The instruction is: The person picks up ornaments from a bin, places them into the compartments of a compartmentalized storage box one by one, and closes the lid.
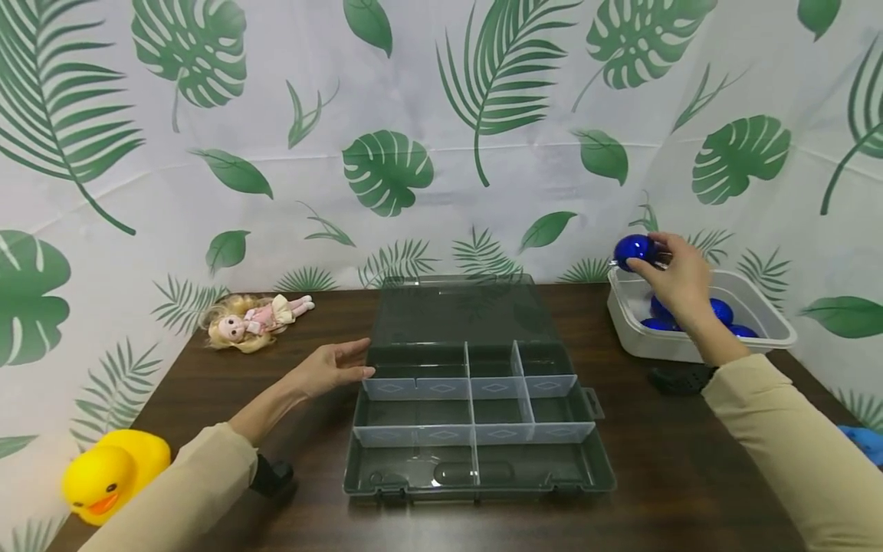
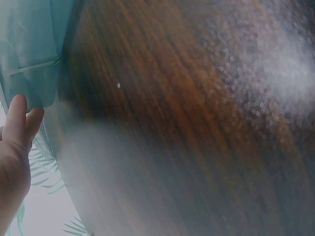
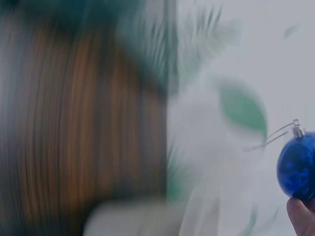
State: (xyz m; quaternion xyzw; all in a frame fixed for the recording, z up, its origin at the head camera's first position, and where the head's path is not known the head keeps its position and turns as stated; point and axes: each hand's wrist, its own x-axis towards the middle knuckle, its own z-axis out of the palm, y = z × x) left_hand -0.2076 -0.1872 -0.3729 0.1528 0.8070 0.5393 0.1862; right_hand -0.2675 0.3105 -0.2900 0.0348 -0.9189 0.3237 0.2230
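Observation:
My right hand (image 1: 681,280) pinches a shiny blue Christmas ball (image 1: 633,251) above the left side of a white plastic tub (image 1: 704,354). In the right wrist view the ball (image 3: 297,164) shows a silver cap with a thin wire loop. Several more blue balls (image 1: 720,310) lie in the tub, partly hidden behind the hand. A dark translucent organizer box (image 1: 407,460) stands with its lid (image 1: 458,310) laid back, its compartments bare. With fingers extended, my left hand (image 1: 331,369) touches the box's left edge near the lid hinge.
On the dark wooden table (image 1: 310,491), a doll (image 1: 258,318) lies at the back left. A yellow rubber duck (image 1: 117,471) sits by the left sleeve. Something blue (image 1: 862,442) is cut off at the right edge. Leaf-printed cloth (image 1: 414,92) hangs behind the table.

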